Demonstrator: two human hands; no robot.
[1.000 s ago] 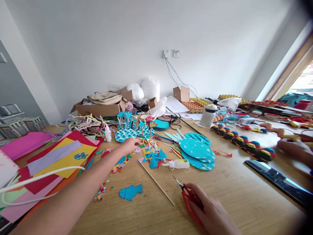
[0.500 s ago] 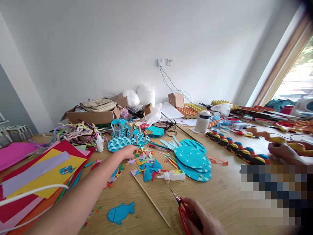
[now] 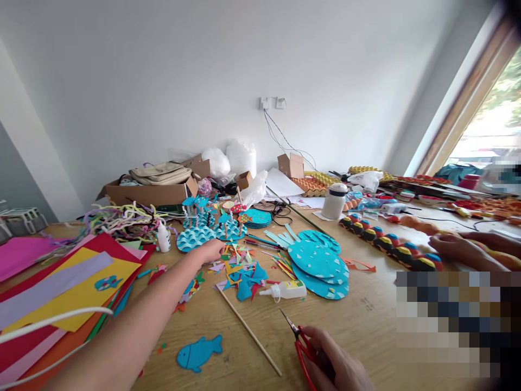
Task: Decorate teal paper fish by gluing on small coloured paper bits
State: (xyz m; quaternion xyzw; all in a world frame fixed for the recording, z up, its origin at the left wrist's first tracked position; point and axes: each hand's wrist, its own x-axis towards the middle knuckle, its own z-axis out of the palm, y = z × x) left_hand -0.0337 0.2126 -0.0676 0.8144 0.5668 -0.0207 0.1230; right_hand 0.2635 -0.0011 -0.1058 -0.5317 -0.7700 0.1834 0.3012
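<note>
My right hand [image 3: 336,361] is wrapped round red-handled scissors [image 3: 302,347] at the bottom, their dark blades pointing up and left. My left hand [image 3: 212,251] reaches forward to the coloured paper scraps [image 3: 240,255], beside a blue wavy round piece [image 3: 195,238]. Its fingertips are small and partly hidden, so what they hold cannot be made out. A blue paper fish [image 3: 199,353] lies flat near the front edge. Between the fish and the scissors, a thin wooden stick [image 3: 249,331] lies slantwise. A glue bottle [image 3: 291,289] rests on its side above the scissors.
Coloured paper sheets [image 3: 73,271] are stacked at left, below pipe cleaners [image 3: 122,222]. Blue speckled discs [image 3: 317,263] lie right of centre. A white jar [image 3: 335,201] stands behind them. At the right, another person's hands [image 3: 459,250] hold an egg-carton strip.
The view has shifted slightly. The other person's hands at the right have moved a little left with the strip. My own hands keep nearly the same pose.
</note>
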